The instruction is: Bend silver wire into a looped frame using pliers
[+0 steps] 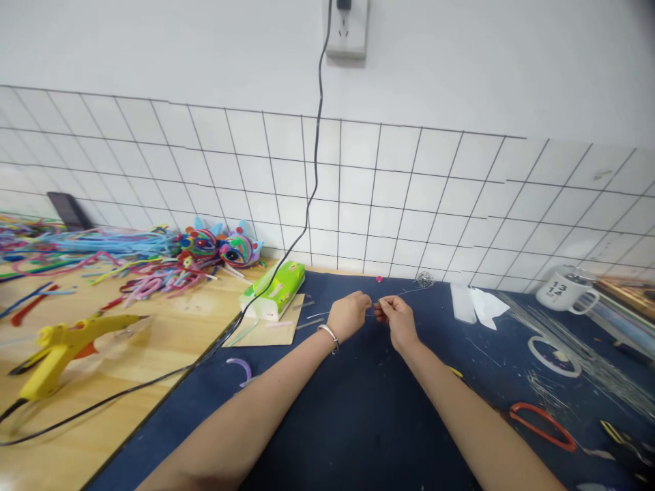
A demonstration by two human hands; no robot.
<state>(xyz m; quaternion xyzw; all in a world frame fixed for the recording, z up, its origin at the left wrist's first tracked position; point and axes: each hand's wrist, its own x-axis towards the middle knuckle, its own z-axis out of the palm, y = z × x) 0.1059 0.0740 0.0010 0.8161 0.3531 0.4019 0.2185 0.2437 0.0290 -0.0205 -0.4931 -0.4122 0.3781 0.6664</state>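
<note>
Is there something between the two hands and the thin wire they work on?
Nothing visible. The left hand and the right hand both already pinch the thin wire over the blue mat; the green pack lies off to the left.

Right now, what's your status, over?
Left hand and right hand both pinching a thin wire over the blue mat. Glue gun off left, mug right. Nothing between hands.

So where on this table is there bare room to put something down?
The blue mat is bare between the two forearms, below the left hand and right hand. Bare wood lies between the yellow glue gun and the green pack, though a black cable crosses it. The pipe cleaners crowd the far left; wires and the mug crowd the right.
</note>
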